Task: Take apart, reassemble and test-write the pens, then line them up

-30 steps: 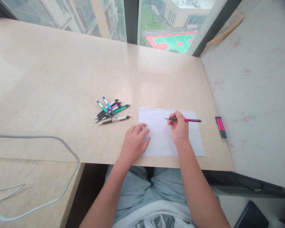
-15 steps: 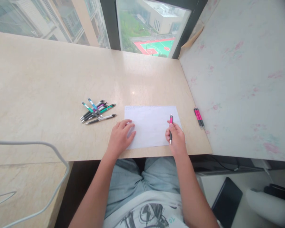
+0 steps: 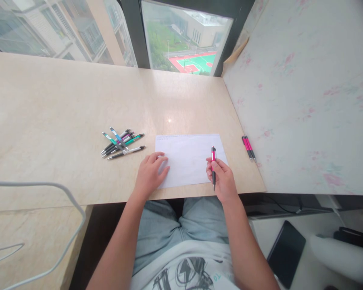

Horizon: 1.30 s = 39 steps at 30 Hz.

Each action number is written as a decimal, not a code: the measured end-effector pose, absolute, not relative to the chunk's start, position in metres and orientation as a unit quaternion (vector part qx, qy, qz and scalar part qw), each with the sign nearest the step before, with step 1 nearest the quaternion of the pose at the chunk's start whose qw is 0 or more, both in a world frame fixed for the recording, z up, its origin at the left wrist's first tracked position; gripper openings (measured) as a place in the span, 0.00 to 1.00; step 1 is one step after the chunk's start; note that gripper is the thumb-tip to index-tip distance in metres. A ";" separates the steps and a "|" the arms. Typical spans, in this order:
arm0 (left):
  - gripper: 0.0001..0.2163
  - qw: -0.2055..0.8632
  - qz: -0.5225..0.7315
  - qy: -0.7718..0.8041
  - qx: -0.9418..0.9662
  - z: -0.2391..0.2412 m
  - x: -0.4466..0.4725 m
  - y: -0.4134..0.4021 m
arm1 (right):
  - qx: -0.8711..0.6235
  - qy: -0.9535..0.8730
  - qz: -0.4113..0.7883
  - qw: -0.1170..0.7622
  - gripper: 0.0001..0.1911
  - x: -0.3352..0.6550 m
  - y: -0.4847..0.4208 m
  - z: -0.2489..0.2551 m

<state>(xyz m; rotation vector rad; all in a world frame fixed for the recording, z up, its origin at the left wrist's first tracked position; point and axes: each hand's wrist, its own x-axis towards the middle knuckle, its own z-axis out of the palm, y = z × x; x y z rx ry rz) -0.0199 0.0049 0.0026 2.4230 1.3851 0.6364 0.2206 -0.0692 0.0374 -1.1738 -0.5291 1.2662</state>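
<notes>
Right hand (image 3: 225, 180): closed, gripping 1 pen (image 3: 213, 156), pink above and dark below, held between thumb and fingers; clip end pointing away from the person, tip pointing back towards them. Under and left of this hand: 1 sheet of paper (image 3: 187, 161), white, a band of faint writing along its far edge; whether the right hand touches it cannot be told. Left hand (image 3: 149, 173): open, palm down, fingers loosely spread, lying over the paper's left edge. Beyond and left of the left hand: 1 heap of pens (image 3: 119, 140), assorted, green, blue, purple and white among the colours, crossed over one another, exact count unclear; the white pen (image 3: 135, 150) is the nearest of these to that hand. Right of the right hand, well apart: 2 pink pens (image 3: 247, 145), side by side, close to the flowered wall (image 3: 290, 100). Beneath all the above: 1 pale worktop (image 3: 78, 100). Far left of the left hand: 1 grey cable (image 3: 33, 183), looped. Beyond both hands: 1 window (image 3: 181, 36), dark-framed.
</notes>
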 end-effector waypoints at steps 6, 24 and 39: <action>0.10 0.135 0.214 0.479 0.840 0.004 -0.020 0.004 | -0.506 -0.228 0.561 0.614 0.33 0.223 -0.072 0.041; 0.11 0.126 0.213 0.479 0.842 0.002 -0.021 0.004 | -0.551 -0.210 0.462 0.662 0.23 0.214 -0.068 0.029; 0.10 0.133 0.223 0.477 0.840 0.001 -0.021 0.004 | -0.801 -0.506 0.179 0.265 0.31 0.260 -0.051 0.015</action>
